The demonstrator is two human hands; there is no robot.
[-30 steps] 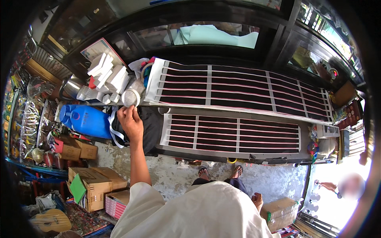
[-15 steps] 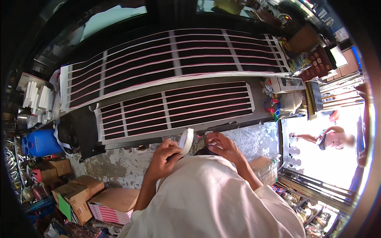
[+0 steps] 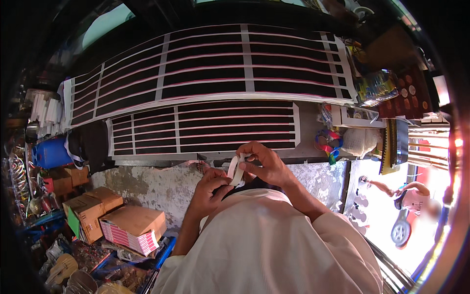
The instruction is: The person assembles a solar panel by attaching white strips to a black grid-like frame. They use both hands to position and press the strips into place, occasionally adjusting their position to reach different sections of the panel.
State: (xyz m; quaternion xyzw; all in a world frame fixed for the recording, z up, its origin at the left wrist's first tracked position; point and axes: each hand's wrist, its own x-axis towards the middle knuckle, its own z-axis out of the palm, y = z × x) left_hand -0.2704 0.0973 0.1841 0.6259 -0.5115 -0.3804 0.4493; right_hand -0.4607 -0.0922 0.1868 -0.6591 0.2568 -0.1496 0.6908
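Observation:
I hold a white roll of tape [image 3: 235,169] in front of my chest, over the near edge of the workbench [image 3: 313,157]. My left hand [image 3: 211,185] grips the roll from below. My right hand [image 3: 263,164] pinches its upper rim with thumb and fingers. On the bench just beyond lie two large black sheets: a near sheet [image 3: 203,128] and a bigger far sheet [image 3: 210,68], both crossed by white tape strips and pink lines.
Colourful tape rolls [image 3: 329,143] and a white cloth [image 3: 357,142] sit at the bench's right end. A blue container [image 3: 49,153] and white boxes [image 3: 45,109] stand at the left. Cardboard boxes [image 3: 132,226] lie on the floor lower left. Another person [image 3: 409,196] is outside at right.
My left hand left the cluttered left end of the bench with the roll and came in front of my chest. My right hand joined it on the roll. My view swung right.

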